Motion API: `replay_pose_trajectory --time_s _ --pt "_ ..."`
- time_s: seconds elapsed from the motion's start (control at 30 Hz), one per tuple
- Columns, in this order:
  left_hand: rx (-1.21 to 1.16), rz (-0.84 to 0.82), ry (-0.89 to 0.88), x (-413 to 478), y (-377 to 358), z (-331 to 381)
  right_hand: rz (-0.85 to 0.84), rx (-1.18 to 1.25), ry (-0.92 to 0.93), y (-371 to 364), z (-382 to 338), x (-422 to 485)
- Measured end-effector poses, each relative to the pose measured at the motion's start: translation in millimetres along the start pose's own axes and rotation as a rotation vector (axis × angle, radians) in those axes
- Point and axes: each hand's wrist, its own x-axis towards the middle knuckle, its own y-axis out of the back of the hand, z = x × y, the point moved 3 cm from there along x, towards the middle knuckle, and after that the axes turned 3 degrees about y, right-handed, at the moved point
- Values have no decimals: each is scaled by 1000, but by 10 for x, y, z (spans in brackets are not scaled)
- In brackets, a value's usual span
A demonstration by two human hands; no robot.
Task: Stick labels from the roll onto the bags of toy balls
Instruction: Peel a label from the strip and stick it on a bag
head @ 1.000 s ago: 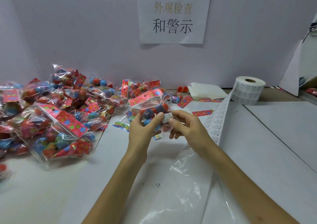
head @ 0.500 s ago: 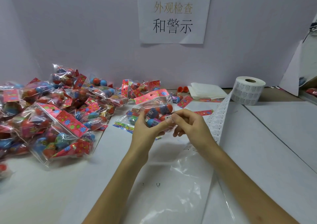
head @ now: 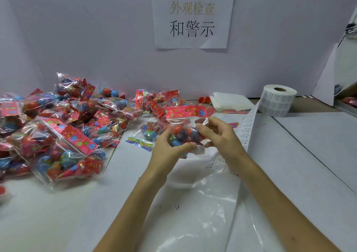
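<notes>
Clear plastic bag of red and blue toy balls (head: 183, 134) held at frame centre.
It is gripped by left hand (head: 168, 153) and right hand (head: 220, 139); the white label roll (head: 278, 102) is seen centre right.

I see a paper sign (head: 193, 18) taped to the wall (head: 87, 35). Folded white sheets (head: 230, 102) lie below it. Clear plastic film (head: 195, 219) lies nearest me.

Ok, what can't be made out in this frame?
Head view only:
- The label: print blurred, and it lies partly under the thumb of the left hand, so whether it sits flat on the bag cannot be told.
- The bag's right end: behind the fingers of the right hand.
- The roll: print too small.
- The pile of bags: cut off by the left edge.
</notes>
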Motion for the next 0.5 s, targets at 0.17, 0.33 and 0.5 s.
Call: replay_pose_trajectory --time_s 0.17,0.33,0.5 --pt "50 -28 -35 -3 -5 -18 -5 -49 0 -12 38 2" --pt "86 -11 -37 -3 -10 -22 18 -38 -24 -2 70 14" --pt "34 12 -23 -40 -30 28 66 -15 -80 72 99 40"
